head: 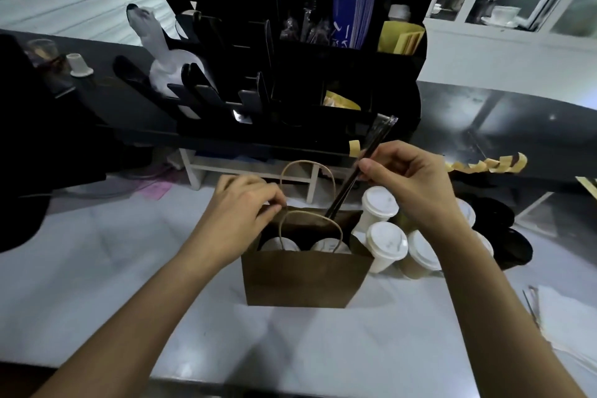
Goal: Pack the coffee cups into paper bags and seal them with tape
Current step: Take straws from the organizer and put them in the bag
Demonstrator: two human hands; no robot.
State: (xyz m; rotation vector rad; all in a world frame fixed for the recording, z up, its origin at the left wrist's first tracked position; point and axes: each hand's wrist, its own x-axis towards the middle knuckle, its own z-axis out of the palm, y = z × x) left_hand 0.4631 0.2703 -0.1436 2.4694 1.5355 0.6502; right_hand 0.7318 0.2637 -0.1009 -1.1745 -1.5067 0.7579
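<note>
- The right hand [407, 178] pinches a pair of wrapped dark straws [358, 168] between thumb and curled fingers; below that pinch their lower ends dip into the open mouth of the brown paper bag [307, 278], above it the clear wrapper ends stick up.
- The left hand [245, 203] curls its fingers on the bag's rim at the base of the rear handle [307, 168], holding the mouth open.
- Two lidded coffee cups [329, 245] sit inside the bag, just beneath the straw tips; more white-lidded cups [386, 242] stand on the counter right under the right wrist.
- Risk: if the straws are pushed down at this slant, the tips could jab a lid or wedge between the cups, and spill.
- Risk: the right forearm, lowering, could knock the loose cups just beside the bag.
- Risk: should the left hand let the rim go, the mouth might fold in and block the straws.
- Hidden: the straw tips, the cups' bodies and the bag's floor.
- Tape strips [487, 165] hang from the shelf edge beyond the right hand; the dark organiser [290, 74] behind is hard to read.
</note>
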